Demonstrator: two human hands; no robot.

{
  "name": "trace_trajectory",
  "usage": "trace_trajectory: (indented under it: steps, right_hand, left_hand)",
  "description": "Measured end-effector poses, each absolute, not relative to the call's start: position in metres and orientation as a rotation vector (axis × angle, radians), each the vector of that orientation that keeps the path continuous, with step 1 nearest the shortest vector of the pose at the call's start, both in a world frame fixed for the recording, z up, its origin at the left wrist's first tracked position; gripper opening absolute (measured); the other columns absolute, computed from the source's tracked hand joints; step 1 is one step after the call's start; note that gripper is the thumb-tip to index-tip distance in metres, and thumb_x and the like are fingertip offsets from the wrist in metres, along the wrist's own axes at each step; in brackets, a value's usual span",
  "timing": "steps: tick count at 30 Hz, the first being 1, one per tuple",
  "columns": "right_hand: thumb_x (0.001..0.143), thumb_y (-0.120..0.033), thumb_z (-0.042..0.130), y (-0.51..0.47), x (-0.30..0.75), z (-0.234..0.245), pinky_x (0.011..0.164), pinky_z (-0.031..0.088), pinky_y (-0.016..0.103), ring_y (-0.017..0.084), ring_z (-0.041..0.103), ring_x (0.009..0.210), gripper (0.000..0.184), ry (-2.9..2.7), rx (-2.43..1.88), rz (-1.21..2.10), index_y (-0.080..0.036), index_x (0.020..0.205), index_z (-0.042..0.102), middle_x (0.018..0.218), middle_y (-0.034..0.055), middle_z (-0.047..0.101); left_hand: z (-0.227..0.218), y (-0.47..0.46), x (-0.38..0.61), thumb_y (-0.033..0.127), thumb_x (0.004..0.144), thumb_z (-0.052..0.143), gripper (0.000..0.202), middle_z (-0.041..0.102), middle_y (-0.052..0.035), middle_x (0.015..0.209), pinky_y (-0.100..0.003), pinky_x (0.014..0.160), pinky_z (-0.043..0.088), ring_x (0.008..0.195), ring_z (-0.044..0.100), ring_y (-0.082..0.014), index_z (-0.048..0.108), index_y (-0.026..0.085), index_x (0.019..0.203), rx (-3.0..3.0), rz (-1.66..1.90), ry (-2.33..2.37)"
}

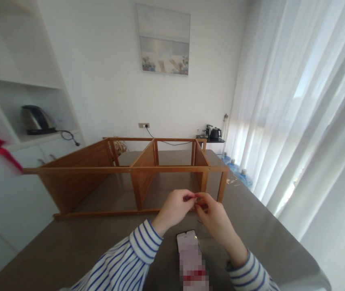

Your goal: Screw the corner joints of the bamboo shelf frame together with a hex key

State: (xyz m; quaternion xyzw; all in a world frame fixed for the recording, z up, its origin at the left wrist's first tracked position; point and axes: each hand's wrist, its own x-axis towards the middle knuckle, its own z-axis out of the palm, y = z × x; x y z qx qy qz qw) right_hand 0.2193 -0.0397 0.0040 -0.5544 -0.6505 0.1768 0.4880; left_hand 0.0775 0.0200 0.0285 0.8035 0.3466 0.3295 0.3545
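Pinching a tiny object [195, 198], too small for us to identify, we hold it between the fingertips of our left hand [174, 210] and right hand [214, 218], both closed on it where the thumbs and forefingers meet. It sits right at the joined fingertips, raised above the grey table [69, 246] and just in front of the wooden shelf frame [136, 173], which lies on its side across the tabletop. Our striped sleeves [130, 262] run back toward us, and a phone [187, 242] lies flat on the table below our wrists. Farther off, a kettle [34, 119] stands in the white shelving at left, and sheer curtains [305, 113] hang at right.
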Motion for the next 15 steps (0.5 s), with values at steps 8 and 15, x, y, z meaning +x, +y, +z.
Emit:
trace_trajectory:
  steps: [8, 15]
  right_hand:
    - [0.080, -0.018, 0.047, -0.035, 0.243, 0.015, 0.068, 0.049, 0.026, 0.015, 0.063, 0.073, 0.032, -1.587, -1.401, 0.248, -0.024, 0.108, 0.059, 0.086, 0.0016, 0.068]
    - [0.083, -0.025, 0.047, -0.018, 0.282, 0.044, 0.067, 0.048, 0.029, 0.017, 0.061, 0.074, 0.023, -1.456, -1.444, -0.044, -0.021, 0.101, 0.060, 0.087, 0.0029, 0.067]
  left_hand:
    - [0.060, 0.017, 0.092, 0.030, 0.088, 0.046, 0.023, 0.068, -0.0040, 0.091, -0.029, 0.076, 0.046, 0.082, 0.061, -0.0170, 0.064, 0.019, 0.097, 2.591, 1.032, 0.976]
    - [0.090, 0.047, 0.118, 0.043, 0.081, 0.057, 0.062, 0.052, -0.0109, 0.123, -0.040, 0.092, 0.038, 0.111, 0.050, -0.0263, 0.035, 0.025, 0.137, 3.172, 0.974, 1.099]
